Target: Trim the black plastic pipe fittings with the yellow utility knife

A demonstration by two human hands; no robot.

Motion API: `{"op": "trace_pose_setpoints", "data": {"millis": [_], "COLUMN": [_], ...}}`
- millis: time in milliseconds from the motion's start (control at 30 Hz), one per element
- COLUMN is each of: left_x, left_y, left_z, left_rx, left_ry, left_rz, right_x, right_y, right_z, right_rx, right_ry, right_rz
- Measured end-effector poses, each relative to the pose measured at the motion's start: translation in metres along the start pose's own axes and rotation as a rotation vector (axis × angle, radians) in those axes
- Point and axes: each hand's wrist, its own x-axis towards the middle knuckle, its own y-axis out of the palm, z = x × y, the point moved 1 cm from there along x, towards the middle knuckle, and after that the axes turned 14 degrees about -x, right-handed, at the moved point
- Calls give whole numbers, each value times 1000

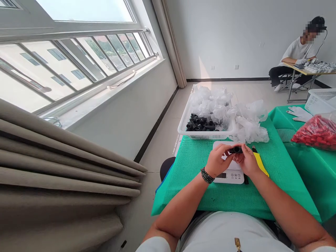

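Note:
Between both hands I hold a black pipe fitting [236,149], its round open end facing me. My left hand [217,161] grips the fitting's left side with thumb and fingers. On the other side my right hand [248,161] is closed on the same piece. Both hands are above a white digital scale [231,177], hiding much of its platform. To the right of the scale lies a tool with a yellow handle [260,163], partly behind my right hand. A small dark object [246,179] touches the scale's right edge.
A white basket [207,135] at the table's far side holds black fittings [199,122] and clear plastic bags [212,101]. More bags [252,122] lie beside it. On the right are a bag of red parts [316,133] and white gloves [299,112]. A person [299,52] sits farther back.

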Motion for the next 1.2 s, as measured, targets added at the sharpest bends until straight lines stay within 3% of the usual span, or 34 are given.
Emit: {"op": "trace_pose_setpoints", "data": {"millis": [1200], "left_x": [0], "left_y": [0], "left_z": [-2], "left_rx": [10], "left_ry": [-35], "left_rz": [18], "right_x": [2], "right_y": [3], "right_z": [1], "right_rx": [-24], "right_ry": [-33], "right_rz": [8]}}
